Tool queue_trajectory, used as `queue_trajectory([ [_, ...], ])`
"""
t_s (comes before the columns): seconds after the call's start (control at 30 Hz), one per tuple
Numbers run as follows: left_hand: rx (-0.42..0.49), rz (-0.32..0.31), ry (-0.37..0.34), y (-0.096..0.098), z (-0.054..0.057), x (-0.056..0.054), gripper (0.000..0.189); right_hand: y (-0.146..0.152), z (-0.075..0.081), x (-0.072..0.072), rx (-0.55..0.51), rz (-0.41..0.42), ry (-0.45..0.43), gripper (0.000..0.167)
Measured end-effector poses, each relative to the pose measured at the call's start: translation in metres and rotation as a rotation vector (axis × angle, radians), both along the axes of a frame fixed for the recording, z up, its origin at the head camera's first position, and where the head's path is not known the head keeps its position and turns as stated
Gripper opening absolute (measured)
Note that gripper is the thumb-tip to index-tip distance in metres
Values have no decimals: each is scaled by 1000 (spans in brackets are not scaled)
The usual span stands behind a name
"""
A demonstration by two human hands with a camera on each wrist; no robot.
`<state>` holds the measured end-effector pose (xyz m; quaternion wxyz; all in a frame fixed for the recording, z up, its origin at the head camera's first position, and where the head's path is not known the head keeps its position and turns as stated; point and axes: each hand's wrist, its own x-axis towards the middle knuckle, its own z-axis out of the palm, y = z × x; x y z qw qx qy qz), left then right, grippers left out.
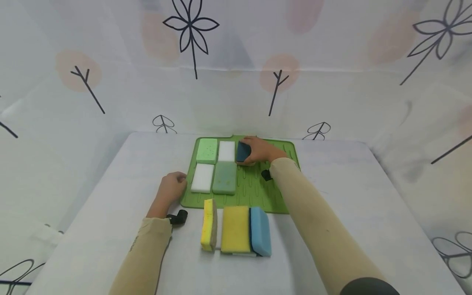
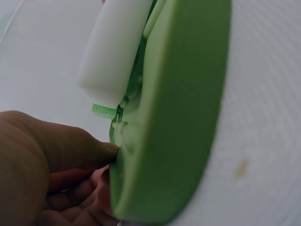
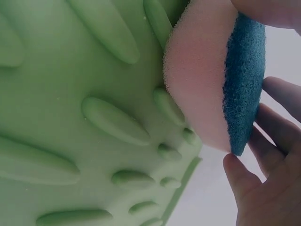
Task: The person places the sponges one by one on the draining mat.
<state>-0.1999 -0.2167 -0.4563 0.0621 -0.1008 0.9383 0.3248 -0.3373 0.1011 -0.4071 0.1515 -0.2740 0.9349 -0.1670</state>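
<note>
My right hand (image 1: 262, 150) grips a pink sponge (image 3: 200, 80) with a dark blue scouring side (image 3: 244, 84), at the back of a green ribbed mat (image 1: 259, 192). In the right wrist view the sponge's pink side meets the mat. At the mat's left edge, my left hand (image 1: 172, 189) pinches the rim between thumb and fingers. Left of the held sponge lie a light green sponge (image 1: 207, 150), a white sponge (image 1: 226, 151), another white sponge (image 1: 202, 178) and a darker green sponge (image 1: 224, 178), in two rows.
In front of the mat a group stands on the white table (image 1: 332, 229): a yellow sponge on edge (image 1: 209, 225), a wider yellow sponge (image 1: 236, 229) and a blue sponge (image 1: 260, 231), with white pieces partly hidden among them. Patterned cloth (image 1: 236, 94) walls the back and sides.
</note>
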Motion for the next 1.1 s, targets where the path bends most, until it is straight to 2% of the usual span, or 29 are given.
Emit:
queue_trajectory([
  [0.37, 10, 14, -6, 0, -2, -2, 43, -2, -2, -6, 10, -8, -32, 92],
  [0.6, 2, 9, -1, 0, -3, -3, 42, -3, -5, -8, 9, -2, -11, 96],
  [1.1, -3, 5, 2, 2, 2, 1, 42, 1, -2, 1, -22, 0, 9, 94],
])
